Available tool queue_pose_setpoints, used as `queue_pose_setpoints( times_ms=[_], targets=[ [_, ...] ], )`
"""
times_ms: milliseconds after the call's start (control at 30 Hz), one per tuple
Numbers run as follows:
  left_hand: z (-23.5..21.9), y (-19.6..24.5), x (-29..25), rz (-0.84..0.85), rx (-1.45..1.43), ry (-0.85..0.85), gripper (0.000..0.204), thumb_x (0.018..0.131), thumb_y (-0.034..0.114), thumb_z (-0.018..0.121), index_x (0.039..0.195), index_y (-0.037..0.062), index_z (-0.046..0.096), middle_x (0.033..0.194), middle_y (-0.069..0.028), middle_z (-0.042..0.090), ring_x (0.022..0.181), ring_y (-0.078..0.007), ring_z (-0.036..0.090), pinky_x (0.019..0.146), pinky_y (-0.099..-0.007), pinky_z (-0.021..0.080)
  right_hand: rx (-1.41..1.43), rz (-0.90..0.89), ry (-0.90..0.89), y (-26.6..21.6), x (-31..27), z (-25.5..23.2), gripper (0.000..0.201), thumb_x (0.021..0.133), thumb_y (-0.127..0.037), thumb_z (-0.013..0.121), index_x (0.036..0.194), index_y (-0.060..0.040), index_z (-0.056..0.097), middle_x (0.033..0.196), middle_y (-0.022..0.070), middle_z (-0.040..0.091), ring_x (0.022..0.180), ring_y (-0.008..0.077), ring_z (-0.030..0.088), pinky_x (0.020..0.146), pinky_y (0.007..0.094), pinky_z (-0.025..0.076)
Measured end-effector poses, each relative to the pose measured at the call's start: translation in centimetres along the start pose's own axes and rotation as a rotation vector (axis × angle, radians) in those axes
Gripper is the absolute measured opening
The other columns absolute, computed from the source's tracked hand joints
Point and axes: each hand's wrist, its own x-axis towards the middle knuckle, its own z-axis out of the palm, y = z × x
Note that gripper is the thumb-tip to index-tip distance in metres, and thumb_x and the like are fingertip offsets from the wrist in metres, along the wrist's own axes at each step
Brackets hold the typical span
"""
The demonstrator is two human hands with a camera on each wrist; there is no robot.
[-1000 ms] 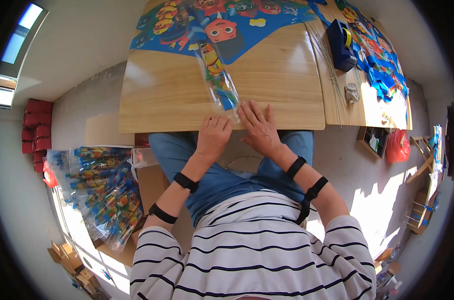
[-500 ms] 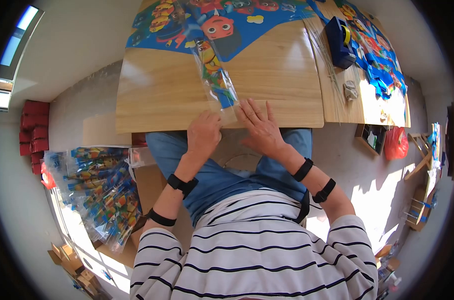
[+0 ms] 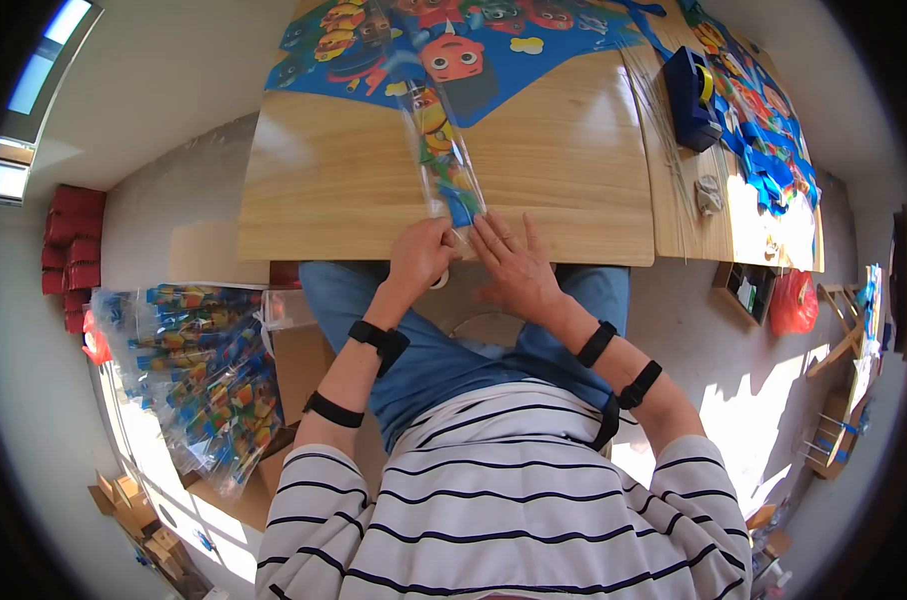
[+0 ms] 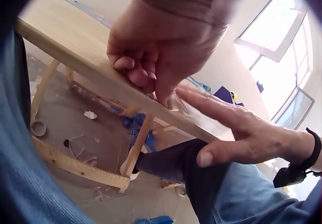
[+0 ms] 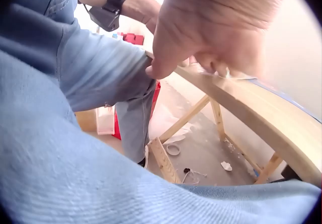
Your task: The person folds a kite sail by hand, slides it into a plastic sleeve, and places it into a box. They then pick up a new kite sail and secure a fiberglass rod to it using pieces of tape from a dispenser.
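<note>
Pale wood tabletop point(image 3: 564, 160) adjoins a sunlit table point(image 3: 749, 240).

Seemingly a small packing workshop: wooden worktables point(image 3: 554, 160), a tape dispenser point(image 3: 692, 100), bagged printed goods point(image 3: 209, 375) and cardboard boxes point(image 3: 139, 510).

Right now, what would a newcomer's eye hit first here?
Probably the bright blue cartoon-printed sheet across the light wooden table's far side. Then the long clear plastic sleeve running down to the left hand and right hand, and the heap of colourful clear-wrapped packets at lower left.
</note>
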Motion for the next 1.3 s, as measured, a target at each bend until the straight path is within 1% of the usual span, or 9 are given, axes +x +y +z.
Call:
queue_pose_setpoints(
  times_ms=[100, 200, 300, 467, 833, 933, 1033, 1233, 1300],
  targets=[
    [-0.4, -0.5, -0.5, -0.107, -0.027, -0.093, 0.027, 0.07, 0.016, 0.084, 0.086, 0.0036, 0.065, 0.081, -0.0119, 0.066, 0.077, -0.0321, 0.065, 0.068, -0.0411, 0.051, 0.006, -0.062, -0.016, 0.4, 0.5, -0.7, 0.081, 0.074, -0.031, 0.079, 0.145, -0.0027, 0.052, 0.158, 0.0133, 0.042, 0.152, 0.0307, 0.033, 0.12, 0.0663, 0.022],
    [-1.5, 1.9, -2.1, 0.149, 0.155, 0.165, 0.037, 0.067, 0.016, 0.083, 0.098, 0.006, 0.067, 0.096, -0.0114, 0.063, 0.092, -0.0321, 0.062, 0.077, -0.0417, 0.05, -0.057, -0.114, 0.073, 0.9, 0.1, 0.3, 0.062, 0.081, -0.019, 0.069, 0.139, -0.0026, 0.057, 0.15, 0.0142, 0.05, 0.145, 0.0314, 0.041, 0.12, 0.0664, 0.023],
    [-1.2, 3.2, -2.6, 0.334, 0.468, 0.061, 0.04, 0.064, 0.012, 0.079, 0.102, 0.0083, 0.065, 0.104, -0.0112, 0.058, 0.102, -0.031, 0.058, 0.081, -0.0426, 0.047, -0.047, -0.144, 0.092, 1.1, 0.9, 0.7, 0.049, 0.085, -0.01, 0.063, 0.133, -0.0031, 0.061, 0.141, 0.014, 0.057, 0.135, 0.0311, 0.05, 0.119, 0.0662, 0.024],
    [0.2, 2.1, -2.1, 0.469, 0.477, 0.135, 0.029, 0.067, 0.005, 0.073, 0.094, 0.0071, 0.062, 0.09, -0.0071, 0.059, 0.089, -0.0278, 0.061, 0.076, -0.042, 0.047, 0.029, -0.112, 0.279, 0.9, 1.0, 0.3, 0.038, 0.084, -0.009, 0.064, 0.121, -0.0036, 0.066, 0.131, 0.012, 0.061, 0.122, 0.0287, 0.056, 0.118, 0.0645, 0.027],
    [-11.5, 9.9, -5.0, 0.425, 0.206, 0.557, 0.063, 0.068, 0.007, 0.08, 0.128, 0.0048, 0.062, 0.131, -0.0151, 0.057, 0.115, -0.0346, 0.058, 0.1, -0.0444, 0.047, 0.272, -0.291, 0.525, -4.4, 0.6, -17.9, 0.019, 0.077, 0.003, 0.072, 0.096, 0.0, 0.071, 0.097, 0.0121, 0.072, 0.087, 0.029, 0.067, 0.115, 0.0597, 0.035],
    [-13.9, 10.2, -4.4, 0.497, 0.242, 0.736, 0.05, 0.07, 0.005, 0.078, 0.118, 0.0067, 0.066, 0.119, -0.0109, 0.063, 0.109, -0.031, 0.06, 0.099, -0.0442, 0.047, 0.323, -0.458, 0.409, -6.7, -0.1, -22.8, 0.018, 0.078, 0.002, 0.071, 0.096, 0.0017, 0.07, 0.095, 0.0144, 0.072, 0.084, 0.0298, 0.068, 0.111, 0.0613, 0.04],
    [-16.5, 9.7, -6.1, 0.574, 0.345, 0.567, 0.032, 0.071, 0.004, 0.077, 0.102, 0.0077, 0.07, 0.104, -0.0055, 0.068, 0.105, -0.0269, 0.062, 0.095, -0.0422, 0.049, 0.29, -0.568, 0.326, -7.5, 0.3, -26.2, 0.022, 0.081, -0.008, 0.073, 0.101, 0.0021, 0.071, 0.097, 0.0165, 0.072, 0.086, 0.0311, 0.069, 0.11, 0.0627, 0.042],
    [-25.5, 7.0, -13.4, 0.504, 0.52, 1.066, 0.016, 0.072, 0.002, 0.073, 0.086, 0.0061, 0.068, 0.087, -0.0047, 0.068, 0.086, -0.0278, 0.064, 0.074, -0.0386, 0.052, 0.527, -0.477, 0.502, -9.8, 2.3, -27.4, 0.074, 0.089, -0.065, 0.067, 0.121, 0.0021, 0.069, 0.107, 0.0173, 0.073, 0.098, 0.0293, 0.071, 0.115, 0.0611, 0.038],
    [-29.6, 6.2, -18.6, 0.227, 0.489, 1.319, 0.013, 0.077, 0.003, 0.074, 0.089, 0.004, 0.07, 0.085, -0.0092, 0.068, 0.082, -0.0304, 0.064, 0.073, -0.0382, 0.052, 0.651, -0.393, 0.47, -9.0, 3.3, -26.4, 0.059, 0.091, -0.05, 0.072, 0.12, 0.0019, 0.07, 0.104, 0.0157, 0.073, 0.096, 0.0257, 0.071, 0.118, 0.0586, 0.035]
  ],
)
